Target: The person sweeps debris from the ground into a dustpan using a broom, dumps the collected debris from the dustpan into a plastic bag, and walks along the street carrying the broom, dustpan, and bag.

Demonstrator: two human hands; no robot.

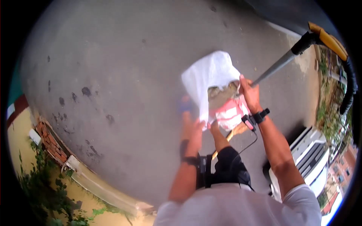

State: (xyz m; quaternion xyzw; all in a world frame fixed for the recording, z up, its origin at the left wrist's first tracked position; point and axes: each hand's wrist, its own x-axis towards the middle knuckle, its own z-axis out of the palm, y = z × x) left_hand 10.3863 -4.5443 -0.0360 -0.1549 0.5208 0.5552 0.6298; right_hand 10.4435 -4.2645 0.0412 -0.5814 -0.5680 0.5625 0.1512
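Note:
A white sack [211, 69] hangs in front of me with its mouth turned towards me. Grey-brown material [220, 97] shows inside the opening. My right hand [249, 94] is closed on the sack's right rim. At the lower left edge, my left hand [194, 133] pinches the white cloth, slightly smeared by motion. Just below the mouth is a red-and-white bag [230, 115], partly covered by the sack. A black device with a cable is strapped to my right wrist.
Beyond my right hand, a grey pole [277, 67] runs up to a yellow-and-black curved end [332, 43]. Grey pavement [124, 56] lies all around. A white vehicle [311, 158] stands at right. Bricks [52, 143] and a low kerb [102, 184] line the left.

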